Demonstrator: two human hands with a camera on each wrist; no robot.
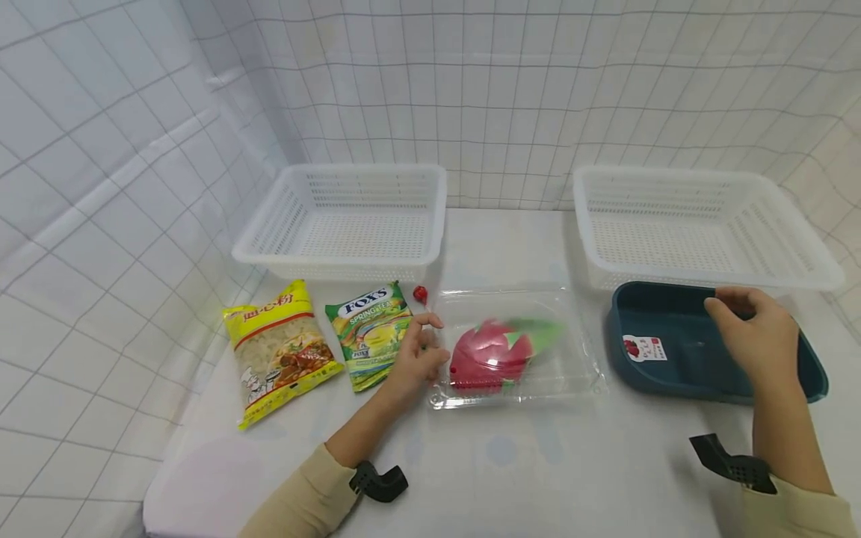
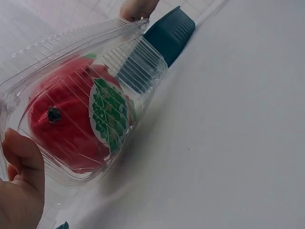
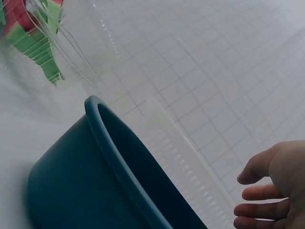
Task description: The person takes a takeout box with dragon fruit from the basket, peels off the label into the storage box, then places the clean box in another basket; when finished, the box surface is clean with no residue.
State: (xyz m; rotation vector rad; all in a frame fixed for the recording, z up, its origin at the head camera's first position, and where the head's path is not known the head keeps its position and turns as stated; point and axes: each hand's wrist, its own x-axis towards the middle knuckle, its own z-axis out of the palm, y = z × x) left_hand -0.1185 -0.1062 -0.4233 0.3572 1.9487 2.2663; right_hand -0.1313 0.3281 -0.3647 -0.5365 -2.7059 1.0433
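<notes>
A clear plastic clamshell box (image 1: 572, 373) lies mid-table with a red dragon fruit (image 1: 487, 355) with green leaves inside. My left hand (image 1: 417, 359) is at the box's left side; the left wrist view shows its thumb and fingers gripping the edge. To the right stands a dark teal basin (image 1: 699, 373) bearing a small white label. Over the right part of this basin hovers my right hand (image 1: 760, 336), its fingers relaxed, with space between thumb and fingers and nothing held, as the right wrist view shows.
White baskets stand at the back left (image 1: 336, 265) and back right (image 1: 713, 276). Left of the box lie a green Fox's candy bag (image 1: 370, 336), a yellow food packet (image 1: 282, 351) and a small red lollipop (image 1: 420, 294). Grid-patterned cloth walls surround the table.
</notes>
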